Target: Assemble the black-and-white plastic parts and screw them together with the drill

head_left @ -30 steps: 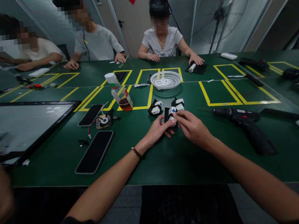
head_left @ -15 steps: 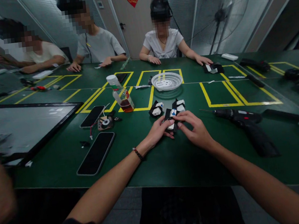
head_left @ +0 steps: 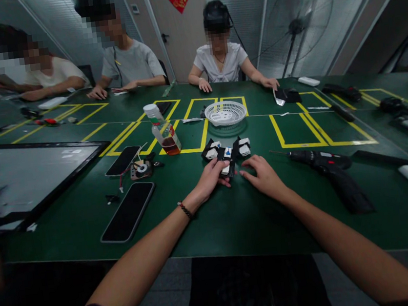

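Your left hand pinches a flat black holder with a white insert between thumb and fingers; the insert bears a blue mark at its far end. The holder is in front of you, over the near half of the green table; whether it rests on the surface or is slightly raised, you cannot tell from this view. Your right hand is just beside it, apart from the holder, fingers bent with a small gap between thumb and forefinger, and nothing visible in it.

Only one hand steadies the holder, so a push on its free right side could twist it out of your grip. Your left thumb covers part of the white insert; pressing unevenly there might shift it or hide a bad fit.

Just beyond are two similar black-and-white pieces, one to the left and one to the right. Moving the holder forward could knock or mix them, because they sit so close.

To your right lies a cordless drill, its thin bit pointing towards your right hand; a careless outward sweep could scrape your knuckles. Farther off to the left, a capped bottle holding dark liquid could topple if your left arm swung wide.
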